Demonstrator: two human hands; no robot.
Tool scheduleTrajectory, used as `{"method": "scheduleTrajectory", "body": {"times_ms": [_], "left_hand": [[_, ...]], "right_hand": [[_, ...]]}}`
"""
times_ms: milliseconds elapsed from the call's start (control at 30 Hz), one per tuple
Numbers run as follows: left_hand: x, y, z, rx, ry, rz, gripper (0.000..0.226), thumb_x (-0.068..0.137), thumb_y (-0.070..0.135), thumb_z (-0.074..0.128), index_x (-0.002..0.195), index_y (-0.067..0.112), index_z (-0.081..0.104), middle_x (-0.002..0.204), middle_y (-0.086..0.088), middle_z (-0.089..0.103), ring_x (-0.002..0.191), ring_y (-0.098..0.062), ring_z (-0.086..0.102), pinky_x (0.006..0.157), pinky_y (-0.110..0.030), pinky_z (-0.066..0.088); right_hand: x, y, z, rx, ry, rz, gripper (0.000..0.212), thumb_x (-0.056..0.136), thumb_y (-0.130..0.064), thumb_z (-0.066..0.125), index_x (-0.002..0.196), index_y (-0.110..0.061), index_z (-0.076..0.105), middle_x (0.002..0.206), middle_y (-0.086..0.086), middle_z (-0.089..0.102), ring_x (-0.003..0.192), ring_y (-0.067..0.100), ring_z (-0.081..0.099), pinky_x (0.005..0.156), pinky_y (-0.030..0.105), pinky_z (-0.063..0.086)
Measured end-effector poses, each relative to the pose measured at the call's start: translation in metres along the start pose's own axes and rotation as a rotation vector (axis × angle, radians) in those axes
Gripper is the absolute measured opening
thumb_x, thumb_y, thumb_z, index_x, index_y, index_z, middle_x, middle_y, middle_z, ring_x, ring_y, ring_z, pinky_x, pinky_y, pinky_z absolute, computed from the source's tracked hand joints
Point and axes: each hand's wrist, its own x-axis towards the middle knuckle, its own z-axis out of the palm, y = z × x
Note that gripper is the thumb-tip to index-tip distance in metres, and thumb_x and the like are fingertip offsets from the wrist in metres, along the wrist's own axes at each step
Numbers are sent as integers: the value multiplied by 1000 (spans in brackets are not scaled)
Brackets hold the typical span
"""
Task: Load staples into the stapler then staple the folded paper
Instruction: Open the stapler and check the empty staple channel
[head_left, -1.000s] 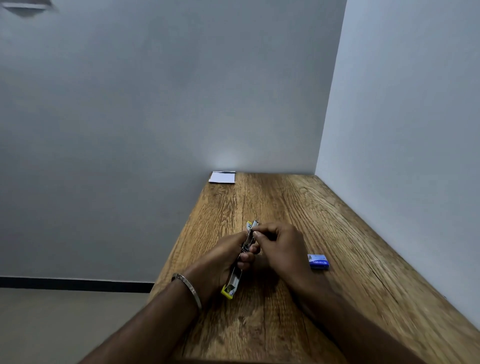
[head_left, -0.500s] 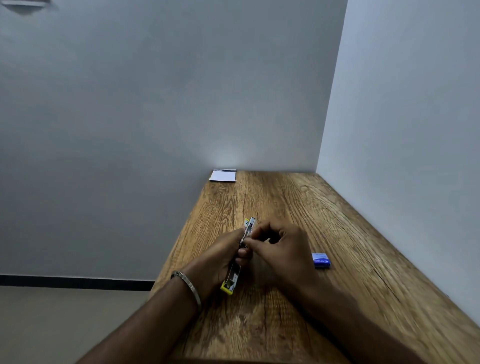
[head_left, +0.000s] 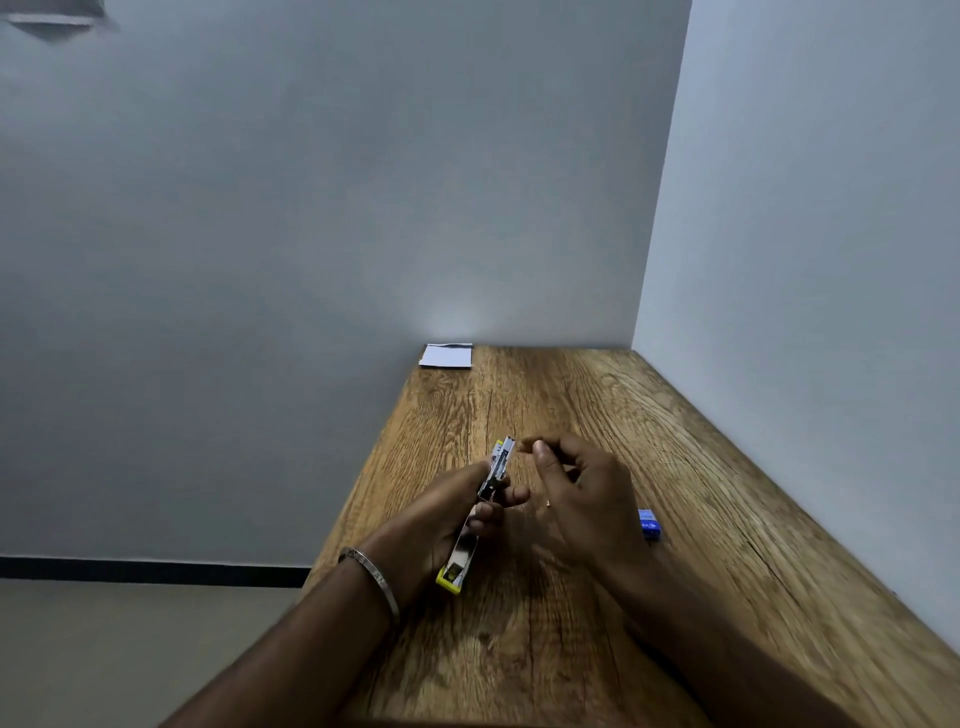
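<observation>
Wood-grain desk (head_left: 649, 467) runs from the near edge to the far corner where two grey walls meet. Left hand (head_left: 441, 519) grips the stapler (head_left: 480, 512) above the near-left part of the desk, fingers curled round its middle, fingertips showing on the right side. Stapler points away from the person: metal front end far, yellow rear end (head_left: 451, 577) near, tilted slightly to the right at the far end. Whether the magazine is open cannot be told; detail is too small. Metal bangle (head_left: 371, 571) sits on the left wrist.

Right hand (head_left: 582, 493) hovers just right of the stapler, not touching it. Thumb and forefinger are drawn together at the far tip, other fingers loosely curled. Whether anything is pinched between them cannot be told from this view.

Blue staple box (head_left: 649, 525) lies on the desk just right of the right hand, partly hidden behind it. Folded paper (head_left: 447, 356), white, lies flat at the far left corner of the desk against the wall, well apart from both hands. Floor to the left shows a dark skirting strip (head_left: 150, 569).
</observation>
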Motion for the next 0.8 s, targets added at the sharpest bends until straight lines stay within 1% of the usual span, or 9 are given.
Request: {"method": "scheduleTrajectory", "body": {"times_ms": [100,133,233,333,467,533,600,667,800], "left_hand": [[0,0,-1,-12,-20,-9,27,104,24,33,91,5,47,67,-8,60,30,-2,35,27,-12,26],[0,0,0,-9,-28,-7,27,104,24,33,91,5,46,67,-7,58,30,-2,34,26,-13,26],[-1,0,1,-18,-31,-5,24,104,23,33,95,5,45,65,-6,54,30,-2,34,26,-12,26],[0,-1,0,-29,-22,-2,23,104,24,34,98,5,45,64,-6,53,29,-2,35,26,-12,25],[1,0,-1,-45,-22,1,19,102,20,35,96,5,45,67,-8,50,29,-2,35,27,-11,25],[0,1,-1,-40,-19,6,21,102,19,36,91,5,46,67,-8,50,29,-2,35,27,-11,24],[-1,1,-1,-32,-27,-2,21,102,19,34,91,5,45,66,-7,48,28,-2,34,27,-11,23],[-1,0,0,-23,-43,-12,20,103,21,33,94,6,43,66,-6,46,28,-2,33,26,-11,22],[0,-1,-1,-19,-61,-23,24,103,22,31,89,7,42,65,-4,43,28,-1,32,26,-12,22]], "right_hand": [[4,4,4,-55,-75,31,21,99,-15,57,111,-18,74,106,-6,71,101,6,64,85,21,51],[4,5,6,-83,-96,28,24,100,-15,54,116,-18,72,108,-5,68,104,7,63,88,21,50],[7,9,10,-230,-212,14,38,102,-19,45,137,-19,59,120,-1,58,114,13,54,100,34,46],[9,11,9,-413,-295,-39,47,100,-23,43,146,-21,48,134,3,49,124,17,47,105,37,42],[8,9,4,-603,-294,-181,53,95,-26,46,148,-23,45,145,2,44,128,21,45,103,40,45],[9,8,2,-669,-328,-212,51,95,-27,46,147,-24,46,149,2,41,132,22,43,104,41,44],[10,8,2,-748,-367,-248,51,96,-28,45,147,-24,45,152,2,38,135,22,40,106,40,42],[13,8,0,-804,-374,-301,49,95,-27,47,144,-22,48,149,2,42,133,21,42,104,38,43],[25,7,-7,-835,-397,-420,41,92,-19,50,133,-20,57,137,1,53,126,22,50,98,37,43]]}}
